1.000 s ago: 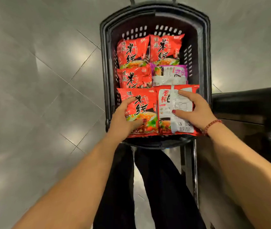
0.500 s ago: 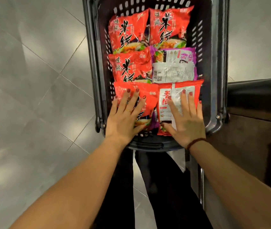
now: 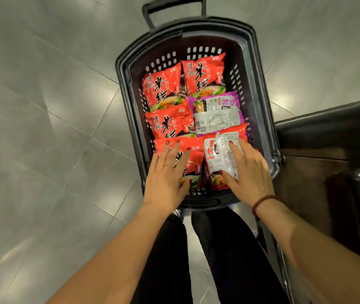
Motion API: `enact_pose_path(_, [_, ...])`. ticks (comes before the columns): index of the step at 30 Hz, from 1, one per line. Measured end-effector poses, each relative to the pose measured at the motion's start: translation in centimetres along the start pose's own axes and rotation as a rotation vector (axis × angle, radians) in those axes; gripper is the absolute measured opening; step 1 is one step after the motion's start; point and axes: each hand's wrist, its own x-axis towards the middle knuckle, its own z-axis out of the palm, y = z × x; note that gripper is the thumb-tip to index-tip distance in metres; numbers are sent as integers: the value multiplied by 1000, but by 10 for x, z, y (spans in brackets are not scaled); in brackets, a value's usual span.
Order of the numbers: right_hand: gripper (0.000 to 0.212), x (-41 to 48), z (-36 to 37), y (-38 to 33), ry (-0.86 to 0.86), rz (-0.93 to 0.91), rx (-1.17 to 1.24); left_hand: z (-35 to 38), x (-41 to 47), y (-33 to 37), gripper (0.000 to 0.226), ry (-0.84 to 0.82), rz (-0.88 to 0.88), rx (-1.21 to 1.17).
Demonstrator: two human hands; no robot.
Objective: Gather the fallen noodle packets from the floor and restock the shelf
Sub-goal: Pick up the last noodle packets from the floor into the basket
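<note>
noodle packets (image 3: 196,119) in basket (image 3: 260,119); left hand (image 3: 165,176), right hand (image 3: 249,172) flat on top, fingers straight, released.

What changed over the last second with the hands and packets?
Both hands released their grip and flattened: the left hand rests on the near red noodle packet, the right hand on the face-down red packet. The other packets stayed put in the basket.
</note>
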Motion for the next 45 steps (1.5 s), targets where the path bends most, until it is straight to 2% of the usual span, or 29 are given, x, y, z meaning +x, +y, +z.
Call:
enact_pose_path(6, [63, -63, -85, -34, 209, 34, 182, -99, -10, 32, 72, 84, 162, -68])
enact_pose_path(11, [61, -133, -144, -77, 350, 149, 230, -177, -25, 65, 57, 23, 394, -87])
enact_pose_path(18, [54, -252, -168, -113, 596, 509, 281, -232, -58, 114, 53, 5, 743, -136])
enact_pose_path(21, [53, -302, -163, -115, 630, 696, 308, -236, -73, 139, 49, -65, 889, -145])
enact_pose_path(25, [52, -368, -143, -120, 737, 886, 312, -227, -99, 177, 55, -205, 1064, -111])
enact_pose_path(32, [55, -477, -112, -151, 862, 1206, 297, -196, -178, 248, 58, -332, 1375, -75])
enact_pose_path(40, [53, -605, -51, -217, 992, 1586, 308, -157, -320, 302, 57, -472, 1711, -42])
enact_pose_path(45, [54, -695, 0, -259, 1073, 1722, 338, -128, -425, 320, 56, -537, 1848, -18])
